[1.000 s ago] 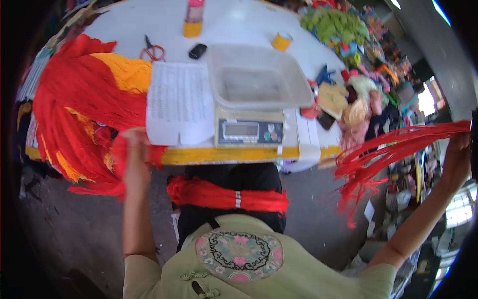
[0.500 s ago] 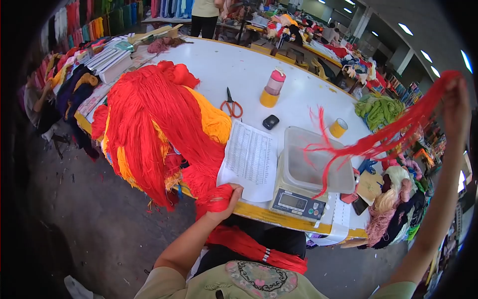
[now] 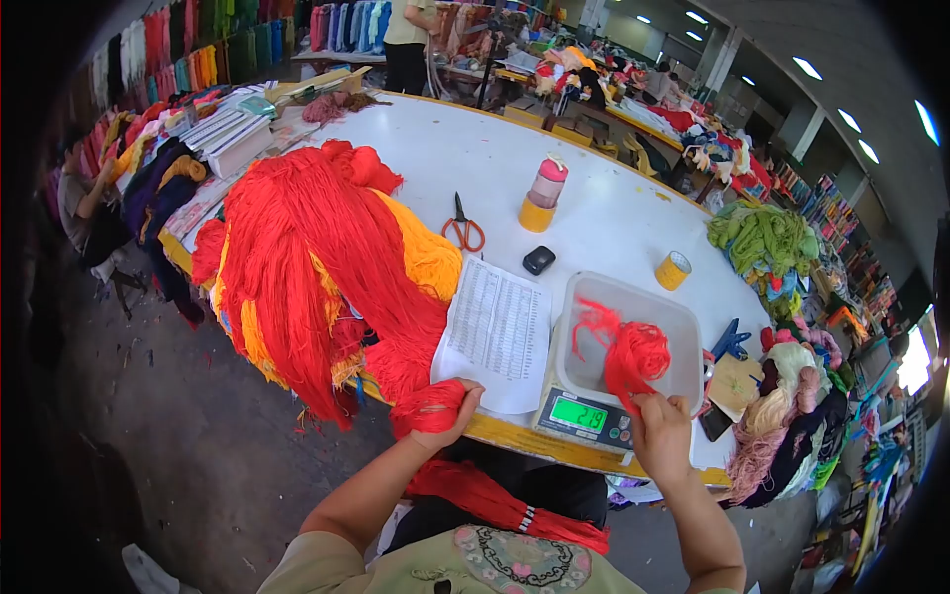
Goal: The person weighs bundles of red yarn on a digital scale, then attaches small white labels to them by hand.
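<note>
My left hand (image 3: 450, 414) is closed around a hank of red yarn (image 3: 424, 404) at the table's front edge. That hank joins a big red yarn pile (image 3: 297, 218) with yellow yarn (image 3: 426, 247) beneath it. At the front rim of a clear plastic tray (image 3: 587, 358), my right hand (image 3: 665, 436) pinches red yarn strands (image 3: 635, 354), whose loops lie loosely in the tray. The tray rests on a digital scale (image 3: 584, 424) with its green display lit. Left of the scale lies a printed sheet (image 3: 495, 327). Another red yarn bundle (image 3: 465, 495), banded in white, lies across my lap.
On the white table (image 3: 445, 139) are orange-handled scissors (image 3: 463, 230), a black object (image 3: 538, 259), a pink-topped container (image 3: 546, 188) and a yellow roll (image 3: 673, 270). Green yarn (image 3: 762, 238) and mixed skeins (image 3: 792, 396) crowd the right edge. A person (image 3: 406, 45) stands beyond the table.
My right hand has come down from high on the right to the tray, bringing the red strands into it. The scale's display has lit green. My left hand keeps its hold.
</note>
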The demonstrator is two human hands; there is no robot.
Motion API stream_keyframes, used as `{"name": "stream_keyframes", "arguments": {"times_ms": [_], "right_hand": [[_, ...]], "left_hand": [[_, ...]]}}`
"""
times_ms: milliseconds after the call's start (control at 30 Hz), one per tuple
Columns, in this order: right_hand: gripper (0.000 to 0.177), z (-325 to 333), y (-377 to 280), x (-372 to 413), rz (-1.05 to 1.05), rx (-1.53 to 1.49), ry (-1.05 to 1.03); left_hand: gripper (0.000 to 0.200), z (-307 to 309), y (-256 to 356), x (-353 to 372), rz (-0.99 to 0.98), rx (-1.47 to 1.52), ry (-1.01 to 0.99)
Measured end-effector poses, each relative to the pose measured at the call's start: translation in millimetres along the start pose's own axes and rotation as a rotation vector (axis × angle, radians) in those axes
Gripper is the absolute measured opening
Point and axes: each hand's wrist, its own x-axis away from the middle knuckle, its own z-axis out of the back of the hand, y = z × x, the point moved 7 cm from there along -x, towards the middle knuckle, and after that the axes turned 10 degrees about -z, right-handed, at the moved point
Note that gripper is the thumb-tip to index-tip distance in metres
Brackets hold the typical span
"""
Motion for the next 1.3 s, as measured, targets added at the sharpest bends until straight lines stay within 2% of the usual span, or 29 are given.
{"name": "stream_keyframes", "arguments": {"times_ms": [167, 367, 467, 567, 633, 700, 733, 833, 900, 933, 1033, 1067, 1100, 1167, 1300], "right_hand": [[0.027, 1.4, -5.8, 10.2, 0.071, 0.043, 0.154], [0.028, -10.0, 3.9, -4.8, 0.006, 0.048, 0.101], [0.035, 2.5, -8.0, 1.0, -0.005, 0.038, 0.154], [0.044, 4.5, -5.3, 13.4, -0.127, -0.088, 0.132], [0.047, 4.6, 0.6, 28.8, -0.167, -0.115, 0.109], [0.048, 10.4, 3.3, 40.9, -0.211, -0.148, 0.127], [0.045, 14.2, 6.0, 49.7, -0.195, -0.164, 0.165], [0.042, 28.1, 13.7, 65.3, -0.244, -0.174, 0.168], [0.044, 27.2, 23.1, 70.2, -0.305, -0.233, 0.146], [0.043, 29.3, 22.8, 67.9, -0.282, -0.191, 0.167], [0.045, 26.8, 23.5, 60.5, -0.263, -0.157, 0.167], [0.047, 25.1, 25.1, 56.2, -0.268, -0.158, 0.166], [0.049, 24.1, 24.6, 50.2, -0.250, -0.140, 0.176], [0.055, 20.5, 24.2, 35.5, -0.214, -0.108, 0.193], [0.054, -3.2, 30.5, 10.0, -0.205, -0.116, 0.205]], "left_hand": [[0.014, -6.9, -5.5, 3.1, 0.004, -0.035, -0.002], [0.013, -7.4, -4.3, 4.4, -0.007, -0.079, 0.001], [0.011, -4.2, -1.1, 1.7, -0.017, -0.087, -0.017], [0.010, -6.7, -2.4, 5.6, -0.064, -0.059, -0.007], [0.012, -3.1, 2.5, 7.4, -0.002, -0.031, 0.031], [0.016, 5.9, 9.5, 12.3, 0.185, 0.241, 0.124], [0.019, 8.0, 8.3, 23.2, 0.426, 0.376, 0.126], [0.032, 23.1, 62.1, 23.4, 0.545, 0.988, 0.107], [0.050, 33.7, 102.7, 15.0, 0.400, 1.284, 0.033], [0.059, 34.1, 116.0, 12.0, 0.369, 1.317, 0.007], [0.057, 4.9, 84.0, 63.5, 0.871, 1.213, 0.168], [0.055, -0.4, 70.4, 87.2, 0.911, 1.190, 0.054], [0.050, -5.6, 73.9, 96.4, 0.968, 1.130, 0.064], [0.042, -7.6, 97.4, 87.9, 0.796, 0.992, -0.059], [0.031, -7.7, 119.9, 73.8, 0.710, 0.790, -0.215]]}}
